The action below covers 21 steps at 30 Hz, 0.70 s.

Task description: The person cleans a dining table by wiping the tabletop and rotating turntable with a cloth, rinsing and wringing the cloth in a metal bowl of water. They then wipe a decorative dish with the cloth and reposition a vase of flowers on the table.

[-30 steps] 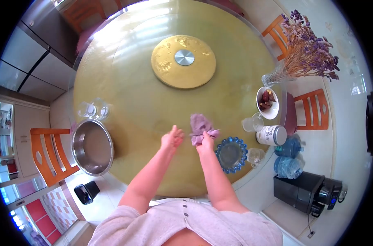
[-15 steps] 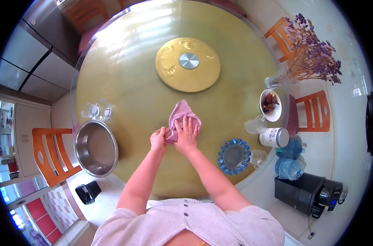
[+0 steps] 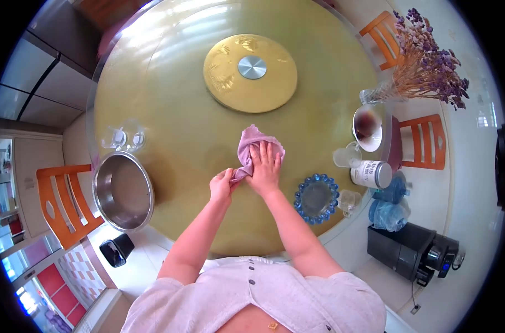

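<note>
A crumpled pink cloth [image 3: 252, 140] lies on the round golden tabletop [image 3: 197, 144], just in front of my body. My right hand [image 3: 264, 171] rests flat on it, fingers stretched out and spread, pressing it against the surface. At the cloth's near left corner, my left hand [image 3: 222, 184] pinches a twisted end between thumb and fingers. To the right of my right forearm sits a blue glass dish [image 3: 317, 198] with a beaded rim.
A steel basin [image 3: 123, 191] stands at the left edge, with clear cups [image 3: 122, 137] behind it. A golden turntable [image 3: 251, 73] occupies the middle. Along the right edge are a white bowl [image 3: 368, 129], plastic jug [image 3: 348, 155], white-labelled jar [image 3: 371, 174] and dried flowers [image 3: 424, 64].
Both hands have slid to the right over the tabletop with the pink cloth. The left hand's pinch stays closed, pulling the corner into a narrower twist. The whole view has shifted slightly.
</note>
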Available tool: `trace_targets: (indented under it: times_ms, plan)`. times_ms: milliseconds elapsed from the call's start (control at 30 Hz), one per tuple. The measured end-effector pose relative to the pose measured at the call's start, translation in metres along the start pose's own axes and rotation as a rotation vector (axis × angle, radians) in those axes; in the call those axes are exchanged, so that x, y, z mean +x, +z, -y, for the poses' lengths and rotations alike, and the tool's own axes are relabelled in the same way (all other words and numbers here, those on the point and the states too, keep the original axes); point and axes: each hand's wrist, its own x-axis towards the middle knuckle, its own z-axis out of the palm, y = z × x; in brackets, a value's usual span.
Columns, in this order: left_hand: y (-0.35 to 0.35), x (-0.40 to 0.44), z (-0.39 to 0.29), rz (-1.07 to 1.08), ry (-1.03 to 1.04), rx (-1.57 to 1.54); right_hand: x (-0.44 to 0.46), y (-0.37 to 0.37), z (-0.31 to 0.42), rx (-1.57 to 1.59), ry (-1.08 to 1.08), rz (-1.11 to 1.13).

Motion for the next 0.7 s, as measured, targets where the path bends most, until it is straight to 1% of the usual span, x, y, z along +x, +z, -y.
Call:
trace_targets:
  times_ms: [33, 133, 167, 233, 267, 333, 367, 567, 700]
  plan:
    - [-0.004, 0.002, 0.003, 0.0, 0.0, 0.0, 0.0, -0.007, 0.005, -0.002, 0.036, 0.061]
    - [-0.012, 0.005, 0.009, 0.023, 0.011, 0.037, -0.001, -0.018, 0.019, 0.037, 0.052, 0.104]
    - [-0.014, 0.005, 0.01, 0.02, 0.002, 0.045, 0.0, -0.012, 0.02, 0.037, 0.05, 0.105]
    - [-0.01, -0.003, 0.006, 0.014, 0.0, 0.051, 0.007, 0.002, 0.019, 0.005, 0.015, 0.01]
    - [-0.006, -0.011, 0.002, 0.026, -0.009, 0.062, 0.013, 0.006, 0.018, 0.009, 0.007, 0.005]
    - [-0.004, -0.014, -0.003, 0.034, -0.016, 0.079, 0.027, 0.011, 0.018, -0.049, 0.038, -0.049]
    - [-0.005, -0.013, -0.003, 0.03, -0.019, 0.071, 0.033, 0.014, 0.016, -0.029, 0.027, -0.103]
    - [-0.009, -0.019, -0.002, 0.021, -0.029, 0.053, 0.085, -0.01, 0.016, 0.034, -0.062, -0.049]
    - [-0.017, -0.023, 0.007, 0.02, -0.071, 0.046, 0.107, -0.007, 0.02, 0.074, -0.121, -0.063]
